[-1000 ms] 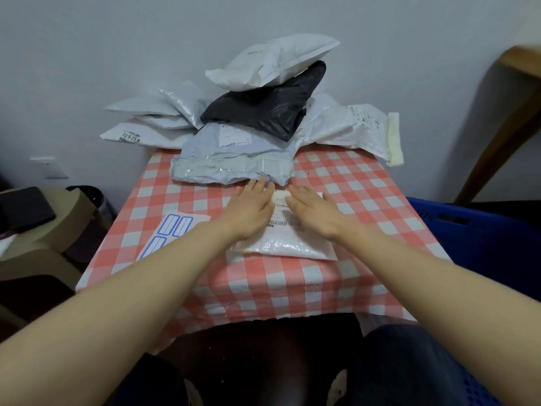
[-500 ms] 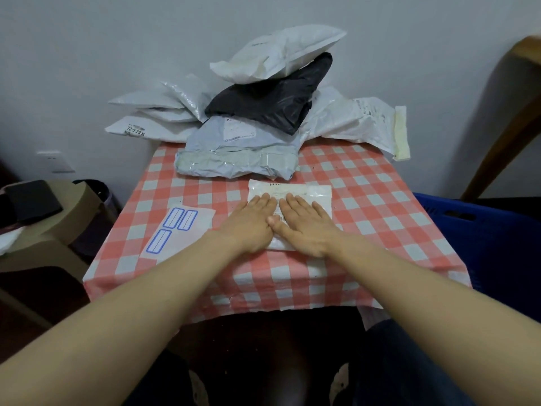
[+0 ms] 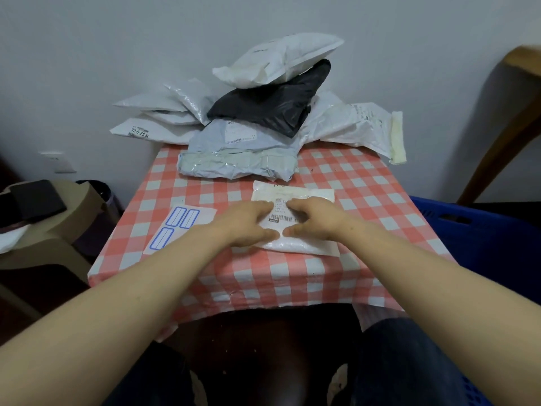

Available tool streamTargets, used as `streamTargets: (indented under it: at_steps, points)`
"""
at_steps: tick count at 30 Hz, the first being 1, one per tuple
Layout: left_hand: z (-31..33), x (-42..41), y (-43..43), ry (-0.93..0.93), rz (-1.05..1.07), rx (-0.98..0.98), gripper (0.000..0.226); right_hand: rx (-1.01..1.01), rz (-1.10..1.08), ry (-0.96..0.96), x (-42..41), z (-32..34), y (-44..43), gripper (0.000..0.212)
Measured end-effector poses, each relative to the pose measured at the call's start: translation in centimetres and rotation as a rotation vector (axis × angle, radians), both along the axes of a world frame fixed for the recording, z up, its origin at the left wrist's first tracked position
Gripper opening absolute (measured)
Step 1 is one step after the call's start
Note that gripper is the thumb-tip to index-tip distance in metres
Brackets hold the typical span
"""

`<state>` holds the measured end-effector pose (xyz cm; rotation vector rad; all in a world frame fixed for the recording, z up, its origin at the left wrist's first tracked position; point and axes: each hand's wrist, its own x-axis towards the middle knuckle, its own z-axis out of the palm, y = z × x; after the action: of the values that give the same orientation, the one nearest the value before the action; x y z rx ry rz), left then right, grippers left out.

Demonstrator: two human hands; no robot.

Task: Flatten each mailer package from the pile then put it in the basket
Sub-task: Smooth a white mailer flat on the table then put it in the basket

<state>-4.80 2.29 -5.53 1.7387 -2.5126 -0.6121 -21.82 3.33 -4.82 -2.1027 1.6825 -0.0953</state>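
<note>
Our left hand (image 3: 248, 224) and right hand (image 3: 314, 219) lie palm down on the white mailer (image 3: 295, 193), fingers roughly straight and thumbs spread wide, pressing on it and gripping nothing. The fingertips of the two hands point toward each other and nearly meet, and between them and the thumbs we see the mailer's printed barcode label (image 3: 280, 214). The mailer lies flat near the middle of the table (image 3: 369, 200), on a red-and-white checked cloth, just in front of the pile (image 3: 263, 124) and not touching it.

The pile sits at the far edge of the table, against the wall. A crumpled grey mailer (image 3: 240, 156) is at its front, a black mailer (image 3: 272, 104) rests above that, and a puffy white mailer (image 3: 278, 60) lies on top. More white mailers fan out to either side, some hanging past the table's edge.

Just left of our left hand a sheet of blue-bordered labels (image 3: 178, 227) lies on the cloth. The blue basket (image 3: 474, 230) stands to the right of the table, lower than the tabletop – we cannot see into it from here. Behind it a slanted wooden frame (image 3: 509, 121) leans up toward the wall.

To the left of the table stands a beige stool (image 3: 49, 241) with a dark flat object (image 3: 32, 200) on it, and a white socket (image 3: 58, 162) is on the wall above
</note>
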Motion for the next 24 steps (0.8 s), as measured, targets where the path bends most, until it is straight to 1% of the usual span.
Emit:
streamTargets:
  at_steps: [2, 5, 8, 11, 13, 14, 15, 17, 19, 21, 24]
  points:
    - [-0.1, -0.1, -0.1, 0.0, -0.005, -0.048, 0.07, -0.049, -0.018, -0.01, 0.2, -0.2, 0.1, 0.05]
    - [-0.3, -0.7, -0.1, 0.026, 0.041, -0.162, 0.057, -0.128, -0.09, -0.072, 0.5, -0.8, 0.1, 0.043]
    - [-0.2, -1.4, 0.0, 0.068, 0.081, -0.248, 0.036, -0.234, -0.116, -0.072, 0.7, -1.3, 0.0, 0.016]
    - [0.0, -1.9, -0.1, 0.102, 0.108, -0.284, 0.024, -0.251, -0.117, -0.07, 0.3, -1.0, 0.0, 0.017]
    - [0.1, -1.9, -0.1, 0.093, 0.113, -0.288, 0.026, -0.238, -0.109, -0.168, -0.3, -0.4, -0.1, 0.019]
    - [0.1, -1.8, -0.1, 0.088, 0.107, -0.287, 0.03, -0.235, -0.114, -0.227, -0.7, 0.1, 0.0, 0.022]
    - [0.1, -1.5, -0.1, 0.088, 0.092, -0.289, 0.037, -0.236, -0.109, -0.233, -1.1, 0.6, 0.1, 0.026]
    - [0.2, -0.9, -0.1, 0.112, 0.023, -0.305, 0.047, -0.219, -0.047, -0.125, -1.6, 1.4, 0.3, 0.038]
    - [0.5, -0.5, -0.1, 0.107, -0.047, -0.296, 0.038, -0.122, -0.001, 0.001, -1.5, 1.9, 0.6, 0.048]
    - [0.8, -0.3, -0.3, 0.045, -0.073, -0.219, 0.03, -0.04, 0.038, 0.116, -0.9, 1.8, 0.6, 0.046]
    - [1.2, -0.3, -0.4, -0.085, -0.145, -0.123, 0.036, -0.002, 0.091, 0.212, -0.3, 1.3, 0.1, 0.039]
